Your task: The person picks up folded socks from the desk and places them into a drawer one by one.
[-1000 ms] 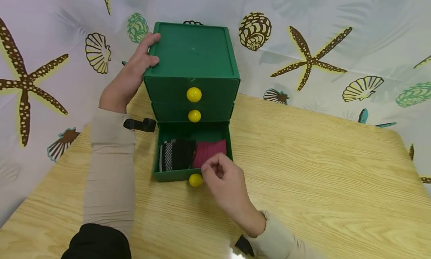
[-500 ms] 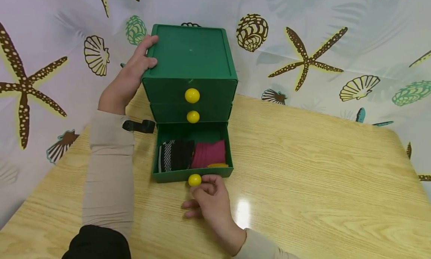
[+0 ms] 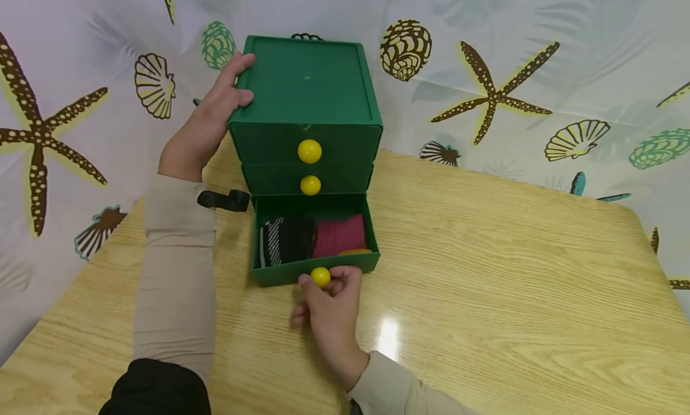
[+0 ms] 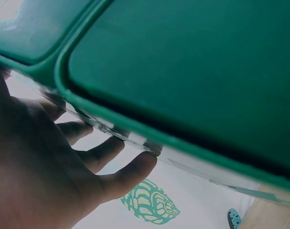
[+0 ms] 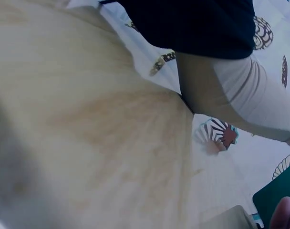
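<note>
A green drawer cabinet (image 3: 307,82) stands on the table, its bottom drawer (image 3: 286,276) pulled out. Inside lie a black patterned folded cloth (image 3: 288,241), a magenta folded cloth (image 3: 339,235) and a sliver of something orange-yellow (image 3: 356,251) by the front wall. My right hand (image 3: 333,319) pinches the drawer's yellow knob (image 3: 320,276) between thumb and finger. On the cabinet's left side rests my left hand (image 3: 212,112), two digits over the top edge. The left wrist view shows its extended fingers (image 4: 128,177) along the green side. Only a fingertip (image 5: 282,214) shows in the right wrist view.
Two upper drawers with yellow knobs (image 3: 309,151) are closed. The wooden table (image 3: 512,271) extends to the right. Behind it hangs a white cloth (image 3: 345,8) printed with shells and starfish.
My right hand has left the drawer's right front corner and taken hold of the knob. The drawer's front has shifted slightly right and sits a little askew. My left hand stays in place.
</note>
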The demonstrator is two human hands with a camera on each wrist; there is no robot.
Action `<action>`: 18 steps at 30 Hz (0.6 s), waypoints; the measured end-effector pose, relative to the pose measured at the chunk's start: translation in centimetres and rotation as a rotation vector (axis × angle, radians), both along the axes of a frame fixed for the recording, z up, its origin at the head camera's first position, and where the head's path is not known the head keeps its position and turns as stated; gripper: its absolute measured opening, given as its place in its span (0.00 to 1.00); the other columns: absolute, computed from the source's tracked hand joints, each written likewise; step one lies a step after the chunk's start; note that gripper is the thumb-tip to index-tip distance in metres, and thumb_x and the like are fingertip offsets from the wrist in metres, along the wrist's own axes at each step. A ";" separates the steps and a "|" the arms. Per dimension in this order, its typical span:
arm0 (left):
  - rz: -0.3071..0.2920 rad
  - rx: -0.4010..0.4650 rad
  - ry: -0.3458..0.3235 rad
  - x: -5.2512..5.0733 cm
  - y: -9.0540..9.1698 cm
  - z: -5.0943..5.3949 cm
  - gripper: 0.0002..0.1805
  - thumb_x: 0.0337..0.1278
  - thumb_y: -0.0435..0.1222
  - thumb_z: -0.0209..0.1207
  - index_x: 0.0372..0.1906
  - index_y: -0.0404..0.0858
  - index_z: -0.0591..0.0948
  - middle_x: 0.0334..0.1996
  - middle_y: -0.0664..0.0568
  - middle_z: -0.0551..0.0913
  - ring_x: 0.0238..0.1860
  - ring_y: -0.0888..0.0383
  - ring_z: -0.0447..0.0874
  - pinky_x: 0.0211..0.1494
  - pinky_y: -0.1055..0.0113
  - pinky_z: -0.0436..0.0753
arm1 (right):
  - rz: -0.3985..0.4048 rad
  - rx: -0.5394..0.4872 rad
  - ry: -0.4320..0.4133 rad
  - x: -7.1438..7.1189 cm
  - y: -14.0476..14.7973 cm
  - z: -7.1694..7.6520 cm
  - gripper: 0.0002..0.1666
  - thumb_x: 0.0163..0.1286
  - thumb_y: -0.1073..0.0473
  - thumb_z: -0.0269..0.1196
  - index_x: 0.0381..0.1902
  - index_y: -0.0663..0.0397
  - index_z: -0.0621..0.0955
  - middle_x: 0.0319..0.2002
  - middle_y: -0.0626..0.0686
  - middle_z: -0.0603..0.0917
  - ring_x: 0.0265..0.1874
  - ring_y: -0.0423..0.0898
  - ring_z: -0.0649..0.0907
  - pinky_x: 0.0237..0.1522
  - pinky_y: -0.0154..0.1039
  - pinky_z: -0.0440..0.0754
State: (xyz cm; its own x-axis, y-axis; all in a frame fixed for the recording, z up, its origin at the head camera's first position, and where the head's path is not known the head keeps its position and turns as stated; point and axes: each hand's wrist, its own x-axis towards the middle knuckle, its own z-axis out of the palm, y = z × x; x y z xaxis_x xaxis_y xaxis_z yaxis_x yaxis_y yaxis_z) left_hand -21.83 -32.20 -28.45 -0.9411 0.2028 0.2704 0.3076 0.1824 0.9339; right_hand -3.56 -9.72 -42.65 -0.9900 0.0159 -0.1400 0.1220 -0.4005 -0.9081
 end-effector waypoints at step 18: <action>-0.015 0.025 0.006 -0.1 0.2 0.0 0.36 0.73 0.41 0.39 0.83 0.46 0.46 0.81 0.59 0.30 0.77 0.64 0.25 0.76 0.57 0.41 | -0.236 0.350 0.104 -3.2 -2.3 -0.6 0.26 0.58 0.59 0.76 0.37 0.54 0.67 0.27 0.50 0.75 0.28 0.44 0.77 0.33 0.37 0.76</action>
